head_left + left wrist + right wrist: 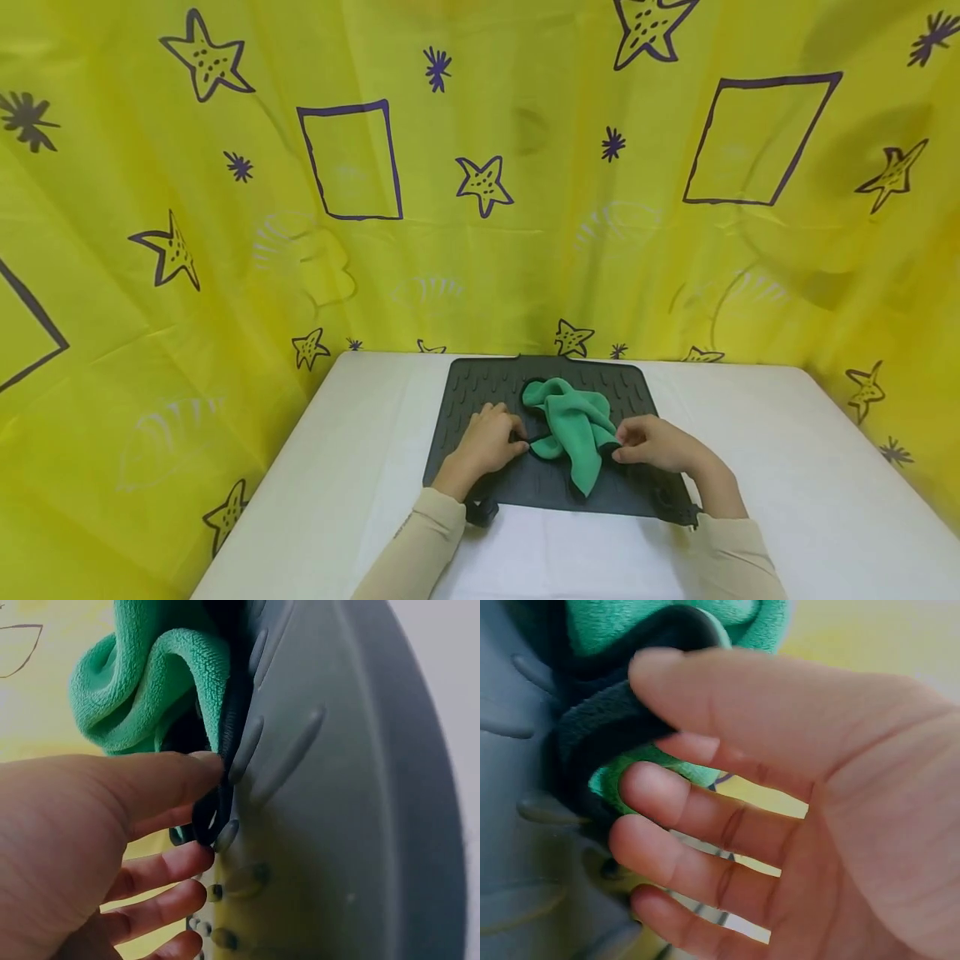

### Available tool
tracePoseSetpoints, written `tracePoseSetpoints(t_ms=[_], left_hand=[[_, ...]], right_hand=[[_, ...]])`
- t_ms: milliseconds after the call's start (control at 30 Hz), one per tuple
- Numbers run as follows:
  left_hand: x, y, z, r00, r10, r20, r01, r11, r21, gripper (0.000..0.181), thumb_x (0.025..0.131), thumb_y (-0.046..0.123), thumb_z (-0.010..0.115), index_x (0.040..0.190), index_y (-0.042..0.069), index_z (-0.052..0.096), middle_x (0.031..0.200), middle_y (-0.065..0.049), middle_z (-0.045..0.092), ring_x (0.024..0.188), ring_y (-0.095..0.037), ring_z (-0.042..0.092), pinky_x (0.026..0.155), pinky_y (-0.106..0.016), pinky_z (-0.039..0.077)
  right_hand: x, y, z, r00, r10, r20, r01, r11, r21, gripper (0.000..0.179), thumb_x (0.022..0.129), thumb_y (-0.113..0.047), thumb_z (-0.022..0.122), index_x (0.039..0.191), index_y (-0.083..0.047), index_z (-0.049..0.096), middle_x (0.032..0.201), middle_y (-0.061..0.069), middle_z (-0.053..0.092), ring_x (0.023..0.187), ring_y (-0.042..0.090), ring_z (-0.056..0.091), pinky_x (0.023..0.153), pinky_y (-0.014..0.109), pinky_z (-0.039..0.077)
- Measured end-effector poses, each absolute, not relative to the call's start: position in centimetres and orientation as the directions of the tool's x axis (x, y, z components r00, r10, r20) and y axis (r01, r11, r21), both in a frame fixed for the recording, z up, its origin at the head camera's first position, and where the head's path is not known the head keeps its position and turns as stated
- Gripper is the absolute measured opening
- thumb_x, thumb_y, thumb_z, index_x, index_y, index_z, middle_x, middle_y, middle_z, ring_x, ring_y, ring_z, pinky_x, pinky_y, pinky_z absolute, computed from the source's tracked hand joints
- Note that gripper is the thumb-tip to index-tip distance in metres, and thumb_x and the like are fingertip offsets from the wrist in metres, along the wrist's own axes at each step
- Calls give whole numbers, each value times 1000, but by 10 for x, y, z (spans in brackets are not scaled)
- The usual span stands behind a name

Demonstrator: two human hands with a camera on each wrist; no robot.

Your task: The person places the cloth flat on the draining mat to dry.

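A crumpled green towel with black edging [576, 421] lies bunched on a dark grey ridged mat [472, 392]. At its left side, my left hand [489, 442] pinches a corner of the black edging between thumb and forefinger. In the left wrist view a small loop of the black trim [225, 787] shows just beyond the thumb tip. From the right, my right hand [658, 446] pinches another stretch of edging. Seen from the right wrist, the thumb presses on the folded black trim [604, 720], and the other fingers are spread below it.
The mat lies on a white-covered table [360, 442]. Black fittings [482, 511] show at the mat's near corners, close to both wrists. Behind the table hangs a yellow curtain [525, 258] printed with dark stars and frames.
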State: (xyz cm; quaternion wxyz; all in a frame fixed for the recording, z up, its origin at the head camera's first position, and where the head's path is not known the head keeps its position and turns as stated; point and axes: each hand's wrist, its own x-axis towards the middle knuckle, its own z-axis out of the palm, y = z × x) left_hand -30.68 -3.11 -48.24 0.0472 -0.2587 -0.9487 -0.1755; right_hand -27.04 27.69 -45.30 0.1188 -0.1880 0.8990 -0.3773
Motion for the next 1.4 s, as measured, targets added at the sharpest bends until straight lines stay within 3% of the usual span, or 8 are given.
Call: tracePoseSetpoints(t_ms=[167, 500, 700, 900, 1133, 1400], left_hand=[[-309, -33, -483, -859, 472, 198, 512, 800, 313, 11, 91, 25, 78, 81, 21, 74, 92, 2, 62, 91, -17, 53, 79, -36, 42], [-322, -62, -468, -881, 411, 233, 472, 769, 431, 14, 94, 20, 71, 80, 17, 74, 89, 1, 64, 92, -21, 58, 86, -48, 49], [-329, -85, -460, -899, 348, 266, 437, 750, 497, 12, 92, 13, 67, 81, 12, 72, 86, -1, 62, 82, -17, 55, 72, -33, 46], [-331, -102, -452, -932, 293, 212, 361, 725, 586, 12, 92, 12, 63, 84, 10, 71, 87, -3, 64, 75, -16, 54, 67, -31, 46], [-333, -119, -450, -953, 260, 158, 299, 709, 639, 13, 93, 14, 63, 86, 10, 72, 83, -2, 66, 69, -15, 54, 61, -28, 45], [-331, -130, -448, -945, 326, 30, 269, 722, 638, 17, 90, 10, 64, 75, 8, 71, 70, 4, 61, 62, -13, 49, 58, -27, 40]], right_hand=[[-272, 279, -453, -934, -356, -28, -239, 682, -691, 5, 92, -12, 70, 93, -8, 67, 84, 1, 64, 78, 16, 55, 69, 31, 47], [-272, 292, -451, -984, -134, 118, -178, 742, -647, 11, 97, -8, 63, 105, -4, 69, 96, 11, 68, 82, 21, 57, 67, 34, 48], [-272, 299, -450, -983, -18, 183, -134, 755, -642, 12, 98, -5, 61, 106, -4, 69, 102, 19, 70, 83, 25, 60, 66, 32, 48], [-271, 302, -450, -976, 84, 199, -72, 741, -668, 18, 98, -6, 58, 113, -1, 68, 108, 24, 68, 85, 28, 61, 63, 32, 46], [-272, 304, -453, -973, 127, 192, -40, 727, -686, 21, 98, -5, 56, 115, 1, 67, 113, 29, 66, 90, 34, 65, 63, 32, 45], [-273, 306, -457, -989, 75, 130, -33, 736, -676, 22, 96, -2, 56, 116, 2, 65, 118, 29, 65, 97, 38, 65, 67, 32, 47]])
